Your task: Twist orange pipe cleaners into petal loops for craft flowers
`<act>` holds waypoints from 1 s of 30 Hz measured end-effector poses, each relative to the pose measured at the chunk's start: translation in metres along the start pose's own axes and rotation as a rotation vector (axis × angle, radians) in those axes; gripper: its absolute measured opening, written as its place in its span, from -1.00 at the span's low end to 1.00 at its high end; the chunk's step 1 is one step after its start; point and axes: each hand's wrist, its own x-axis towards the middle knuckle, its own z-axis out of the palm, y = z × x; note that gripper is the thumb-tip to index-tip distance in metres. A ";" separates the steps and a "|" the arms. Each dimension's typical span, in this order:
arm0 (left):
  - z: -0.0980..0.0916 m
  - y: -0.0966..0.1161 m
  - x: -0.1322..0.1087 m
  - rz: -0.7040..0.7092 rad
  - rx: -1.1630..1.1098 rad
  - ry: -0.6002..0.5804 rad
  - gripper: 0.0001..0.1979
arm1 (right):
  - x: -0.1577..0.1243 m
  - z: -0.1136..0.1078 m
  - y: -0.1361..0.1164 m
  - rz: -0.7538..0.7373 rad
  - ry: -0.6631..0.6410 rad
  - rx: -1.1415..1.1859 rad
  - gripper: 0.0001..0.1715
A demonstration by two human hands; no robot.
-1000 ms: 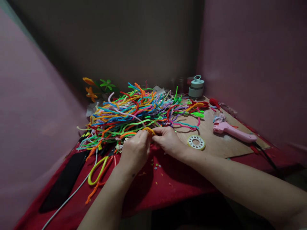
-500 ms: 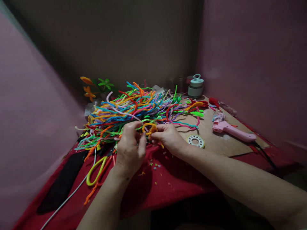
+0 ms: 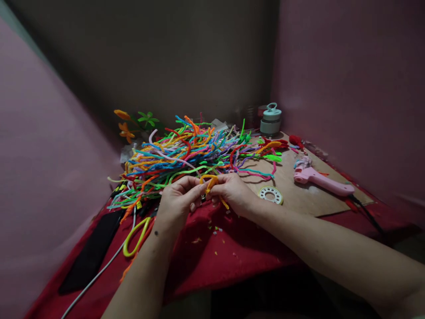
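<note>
A yellow-orange pipe cleaner (image 3: pixel 208 178), bent into a small loop, is held between my two hands above the red cloth. My left hand (image 3: pixel 181 195) pinches the loop's left side with thumb and forefinger. On the other side, my right hand (image 3: pixel 234 192) grips it, and a short tail hangs below those fingers. Just behind my hands lies a big heap of multicoloured pipe cleaners (image 3: pixel 179 153). Scissors with a yellow handle loop (image 3: pixel 136 237) rest beside my left wrist, partly hidden by it.
A pink glue gun (image 3: pixel 323 181) with a black cord lies on a brown board (image 3: pixel 299 201) at right. A white ring-shaped spool (image 3: pixel 271 195) is near my right wrist. A teal-lidded jar (image 3: pixel 271 120) stands behind. A black flat object (image 3: pixel 93 252) and white cable lie left.
My left hand has turned and closed its thumb and forefinger on the loop, where they were apart before. The right hand keeps its grip in nearly the same place.
</note>
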 end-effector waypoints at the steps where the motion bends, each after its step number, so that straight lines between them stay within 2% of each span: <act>1: 0.002 0.001 -0.001 0.021 0.021 0.019 -0.81 | -0.001 0.001 -0.002 0.001 0.000 0.005 -0.84; 7: 0.010 -0.002 -0.007 0.213 0.200 0.146 -0.84 | -0.007 0.007 -0.013 0.000 -0.013 0.081 -0.87; 12: 0.011 -0.006 -0.010 0.582 0.592 0.161 -0.95 | -0.003 0.005 -0.007 -0.021 -0.044 0.119 -0.93; 14: 0.009 -0.003 -0.009 0.674 0.627 0.159 -0.97 | -0.001 0.003 -0.006 -0.010 -0.091 0.159 -0.97; 16: 0.005 0.002 -0.007 0.584 0.487 0.122 -0.95 | -0.001 0.000 -0.007 0.031 -0.173 0.203 -0.97; 20: -0.003 0.007 -0.004 0.201 0.061 -0.060 -0.79 | -0.001 -0.007 -0.011 0.148 -0.332 0.358 -0.88; 22: -0.003 0.007 -0.003 0.108 -0.013 -0.110 -0.73 | -0.001 -0.010 -0.012 0.179 -0.373 0.439 -0.88; 26: 0.002 0.005 -0.003 0.071 -0.007 -0.130 -0.65 | 0.000 -0.013 -0.012 0.255 -0.404 0.541 -0.88; 30: 0.008 0.005 -0.005 0.090 0.017 -0.072 -0.73 | -0.001 -0.015 -0.013 0.316 -0.436 0.579 -0.83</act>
